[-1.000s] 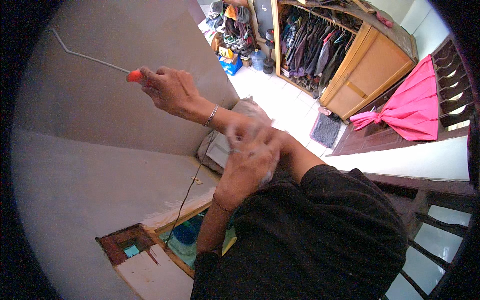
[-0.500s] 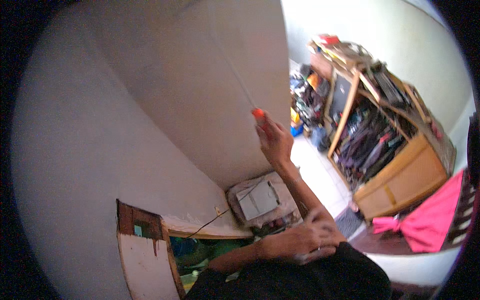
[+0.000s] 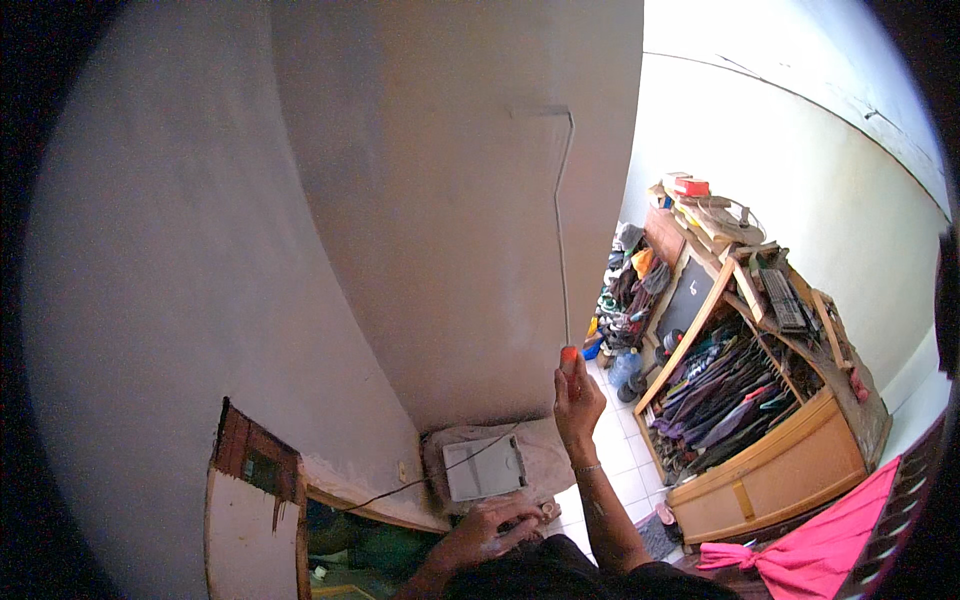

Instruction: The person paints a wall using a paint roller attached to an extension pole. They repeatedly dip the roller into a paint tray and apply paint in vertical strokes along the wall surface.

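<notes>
My right hand (image 3: 577, 408) is wrapped around the orange handle of a paint roller (image 3: 563, 260). Its long, bent metal rod reaches up to a pale roller head, which lies against the greyish-beige wall (image 3: 430, 220). I cannot tell how firmly the head presses there. Low in the head view, close to my body, my left hand (image 3: 490, 535) holds nothing; its fingers are loosely bent and apart. Pale smudges mark its skin.
Below the wall, a white plastic container (image 3: 483, 470) rests on a covered surface, a dark cable (image 3: 400, 488) crossing it. A doorway with a worn door (image 3: 253, 515) is at lower left. Rightward stand a wooden wardrobe (image 3: 770, 465) full of clothes and a pink cloth (image 3: 815, 545).
My left hand has come off my right forearm and moved left. The roller now stands more upright, my right hand lower in view. The whole view has shifted.
</notes>
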Demonstrator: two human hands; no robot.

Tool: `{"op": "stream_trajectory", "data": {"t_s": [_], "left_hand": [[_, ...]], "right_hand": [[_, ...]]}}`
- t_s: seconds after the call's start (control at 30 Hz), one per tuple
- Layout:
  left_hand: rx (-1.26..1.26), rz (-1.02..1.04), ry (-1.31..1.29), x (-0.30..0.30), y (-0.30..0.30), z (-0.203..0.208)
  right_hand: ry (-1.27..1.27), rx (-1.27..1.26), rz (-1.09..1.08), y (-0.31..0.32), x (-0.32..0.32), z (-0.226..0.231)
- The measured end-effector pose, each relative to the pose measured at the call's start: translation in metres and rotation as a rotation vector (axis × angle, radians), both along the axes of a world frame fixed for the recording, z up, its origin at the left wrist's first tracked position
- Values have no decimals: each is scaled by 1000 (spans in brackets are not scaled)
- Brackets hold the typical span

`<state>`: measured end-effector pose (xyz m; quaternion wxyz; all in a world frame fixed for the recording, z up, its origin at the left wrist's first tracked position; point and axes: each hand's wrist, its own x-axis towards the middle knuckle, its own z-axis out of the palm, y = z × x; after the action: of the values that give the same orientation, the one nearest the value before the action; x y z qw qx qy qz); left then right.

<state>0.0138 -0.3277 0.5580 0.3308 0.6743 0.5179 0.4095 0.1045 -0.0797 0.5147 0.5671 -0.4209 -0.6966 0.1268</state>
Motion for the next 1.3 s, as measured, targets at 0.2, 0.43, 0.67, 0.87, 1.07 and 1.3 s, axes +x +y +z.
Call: {"op": "stream_trajectory", "data": {"t_s": [0.2,0.43,0.67,0.87,1.07,1.3], "left_hand": [[-39,86,34,0,-6,-21],[-109,69,76,15,4,-15],[-89,100,32,22,10,-13],[-170,125,45,22,10,-21],[-211,153,15,23,8,-27],[-199,178,39,21,8,-28]], "right_hand": [[56,-75,19,15,-12,-19],[130,19,75,29,-29,-20],[61,-209,137,28,-40,-29],[-127,-342,137,2,-19,-84],[-97,-356,205,-24,4,-138],[-161,-379,196,3,-16,-54]]}}
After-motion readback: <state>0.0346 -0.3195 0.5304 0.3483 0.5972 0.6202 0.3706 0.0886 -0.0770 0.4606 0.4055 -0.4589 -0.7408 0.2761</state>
